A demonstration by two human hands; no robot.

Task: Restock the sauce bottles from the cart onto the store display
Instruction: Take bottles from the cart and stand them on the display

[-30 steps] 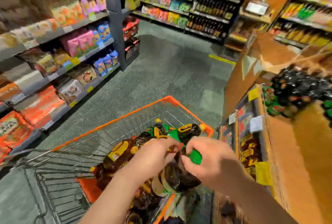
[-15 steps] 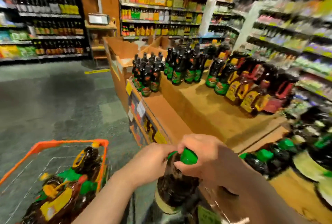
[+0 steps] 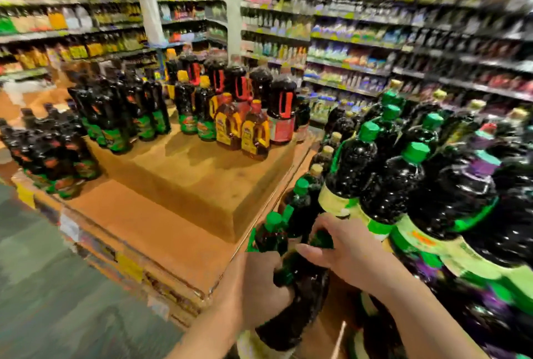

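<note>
Lowest in the view, the left hand (image 3: 259,295) wraps its grip around the upper body of a dark sauce bottle (image 3: 297,309), fingers curled tight against the glassy side. The bottle leans, its pale label toward the person. Just above that grip, the right hand (image 3: 343,252) closes over the bottle's green cap (image 3: 320,240), thumb pointing left across the neck. Touching or nearly touching the grip on its far side stands a smaller green-capped bottle (image 3: 272,233); blur hides whether they meet. To the right of the grip, a dense row of large green-capped bottles (image 3: 383,185) crowds the wooden display (image 3: 161,231). Beyond the grip and to the left, the tabletop steps up to a raised block carrying yellow-labelled jugs (image 3: 242,133) and red-handled bottles (image 3: 284,108). Farthest off, store shelves (image 3: 360,41) line the walls, badly smeared.
</note>
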